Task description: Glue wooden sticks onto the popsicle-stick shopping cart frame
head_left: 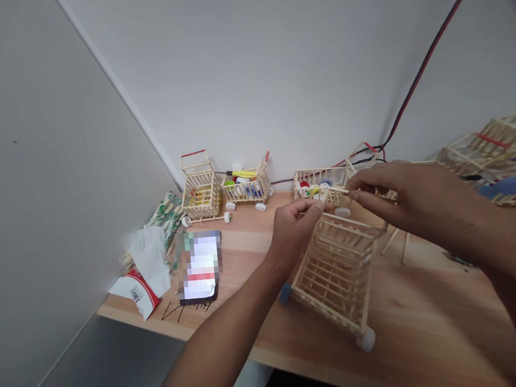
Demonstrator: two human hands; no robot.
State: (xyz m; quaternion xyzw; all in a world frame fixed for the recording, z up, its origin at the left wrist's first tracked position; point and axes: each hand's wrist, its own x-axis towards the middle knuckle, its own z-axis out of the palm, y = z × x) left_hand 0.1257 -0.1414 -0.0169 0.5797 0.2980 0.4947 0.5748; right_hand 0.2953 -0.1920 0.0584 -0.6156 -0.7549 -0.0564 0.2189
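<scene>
Pale wooden sticks make up the cart (337,277) I'm holding, tipped on a slant with its upper end raised above the table (436,328). Its lower end points toward me and to the right, where a white wheel (366,339) sits at or very near the wood; I can't tell whether it touches. A blue wheel (285,293) shows at the lower left corner.

My left hand (295,229) comes in from the lower left, its fingers curled around the cart's upper end, apparently bearing the frame's weight and keeping it tilted. My right hand (391,197) reaches across from the right, palm down, its fingertips pinching a thin stick (341,190) at the top edge. With the left steadying the frame, the right seems free for that one piece.

Beyond my hands, more stick carts (200,189) hold bright odds and ends, and a pixelated phone (199,266) lies on the table beside a crumpled tissue (148,257).
</scene>
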